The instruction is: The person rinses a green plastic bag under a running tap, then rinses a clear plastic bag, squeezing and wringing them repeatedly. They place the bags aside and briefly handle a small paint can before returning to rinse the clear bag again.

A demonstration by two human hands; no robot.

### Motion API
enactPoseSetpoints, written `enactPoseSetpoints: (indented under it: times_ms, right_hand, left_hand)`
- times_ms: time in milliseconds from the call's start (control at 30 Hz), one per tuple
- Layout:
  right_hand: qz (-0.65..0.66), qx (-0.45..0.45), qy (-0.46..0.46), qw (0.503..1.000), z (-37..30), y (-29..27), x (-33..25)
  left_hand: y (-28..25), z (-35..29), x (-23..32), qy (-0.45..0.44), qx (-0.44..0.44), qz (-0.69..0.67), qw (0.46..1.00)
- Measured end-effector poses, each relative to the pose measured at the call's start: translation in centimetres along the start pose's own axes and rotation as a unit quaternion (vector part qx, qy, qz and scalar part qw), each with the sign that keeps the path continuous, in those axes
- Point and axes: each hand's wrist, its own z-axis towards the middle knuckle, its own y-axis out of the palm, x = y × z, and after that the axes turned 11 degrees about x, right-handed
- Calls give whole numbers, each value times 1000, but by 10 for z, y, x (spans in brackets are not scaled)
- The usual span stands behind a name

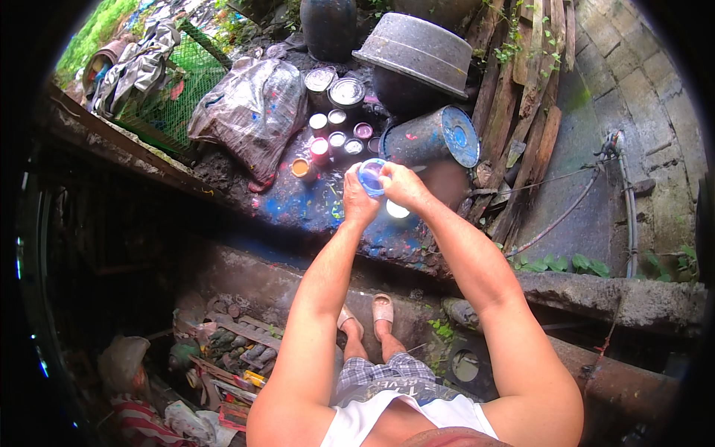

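In front of me, above a paint-stained ledge [298, 208], my left hand [357, 200] is wrapped round a small blue see-through plastic cup [370, 177]. From the other side, my right hand [404, 186] is closed at the cup's rim, its fingertips reaching over the edge. Whether those fingers pinch anything besides the rim cannot be made out. Just under the right wrist shows a round white surface [398, 209], partly covered by the hand. Left of the cup stands a small tin of orange paint [300, 167], with a pink-sided tin [319, 149] behind it.
Several more tins, including a large lidded can [346, 92], stand farther back. A blue-stained drum [428, 138] lies on its side, near a grey metal basin [417, 51]. A plastic-covered bundle [253, 112] sits left, wooden planks [525, 112] right. Below the ledge runs a dark gap.
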Motion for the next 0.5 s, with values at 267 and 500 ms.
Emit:
enactPoseSetpoints:
  times_ms: [267, 500]
  right_hand:
    - [-22, -22, 10, 999, -7, -1, 4]
    - [-24, 14, 50, 998, 2, -5, 3]
  left_hand:
    - [-11, 1, 3, 99, 37, 70, 992]
    - [-17, 0, 10, 40, 19, 167, 985]
